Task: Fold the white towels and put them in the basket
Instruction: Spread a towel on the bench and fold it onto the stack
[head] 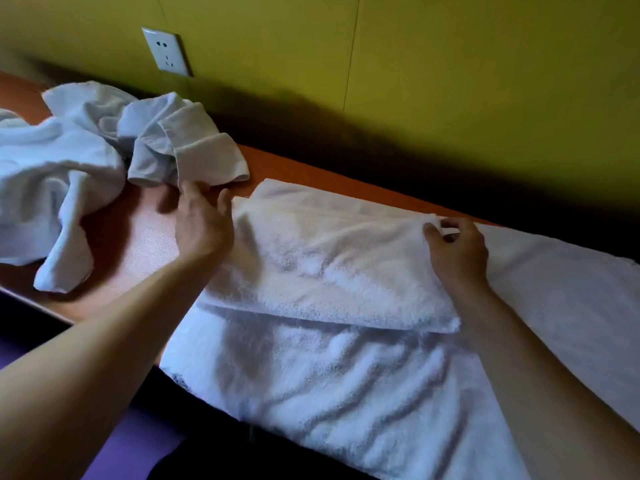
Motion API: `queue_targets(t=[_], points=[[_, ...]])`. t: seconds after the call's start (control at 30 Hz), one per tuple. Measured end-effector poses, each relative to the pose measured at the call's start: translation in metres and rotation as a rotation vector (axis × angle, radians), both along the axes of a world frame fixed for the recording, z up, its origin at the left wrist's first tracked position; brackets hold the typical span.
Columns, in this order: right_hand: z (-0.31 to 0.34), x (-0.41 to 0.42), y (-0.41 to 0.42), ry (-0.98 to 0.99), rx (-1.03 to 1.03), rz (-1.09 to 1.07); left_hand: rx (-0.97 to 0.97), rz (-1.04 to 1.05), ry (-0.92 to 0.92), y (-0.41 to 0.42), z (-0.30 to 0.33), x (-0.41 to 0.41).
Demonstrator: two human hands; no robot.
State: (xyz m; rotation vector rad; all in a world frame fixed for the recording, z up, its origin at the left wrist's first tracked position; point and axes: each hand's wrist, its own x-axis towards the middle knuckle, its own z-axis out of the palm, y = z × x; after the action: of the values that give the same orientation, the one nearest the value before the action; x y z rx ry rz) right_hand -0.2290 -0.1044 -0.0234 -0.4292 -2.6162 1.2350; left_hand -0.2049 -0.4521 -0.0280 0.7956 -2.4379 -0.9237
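Note:
A white towel point(329, 265) lies across the orange-brown table point(138, 230), partly folded, with its upper layer doubled over the lower one. Its lower part hangs over the near table edge. My left hand point(202, 220) rests at the fold's left end, fingers straight, thumb against the towel's edge. My right hand point(453, 247) pinches the folded layer's far right corner between thumb and fingers. No basket is in view.
A crumpled heap of white towels point(69, 174) lies at the table's left. A yellow-green wall with a white socket point(166, 51) runs behind the table. Purple flooring point(131, 445) shows below the near edge.

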Motion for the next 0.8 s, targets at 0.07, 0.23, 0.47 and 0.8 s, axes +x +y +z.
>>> queue_targets(t=[0.07, 0.23, 0.47, 0.8], points=[[0.008, 0.013, 0.006, -0.034, 0.039, 0.002, -0.255, -0.144, 0.07, 0.003, 0.001, 0.016], [0.019, 0.058, 0.024, -0.215, 0.209, 0.021, -0.558, -0.58, 0.002, 0.046, -0.001, 0.092], [0.018, 0.078, 0.019, -0.426, -0.103, -0.013, -0.544, -0.704, -0.38, 0.059, -0.031, 0.121], [0.061, 0.068, -0.024, -0.264, -0.367, -0.073, -0.449, -0.442, -0.304, 0.029, -0.02, 0.135]])
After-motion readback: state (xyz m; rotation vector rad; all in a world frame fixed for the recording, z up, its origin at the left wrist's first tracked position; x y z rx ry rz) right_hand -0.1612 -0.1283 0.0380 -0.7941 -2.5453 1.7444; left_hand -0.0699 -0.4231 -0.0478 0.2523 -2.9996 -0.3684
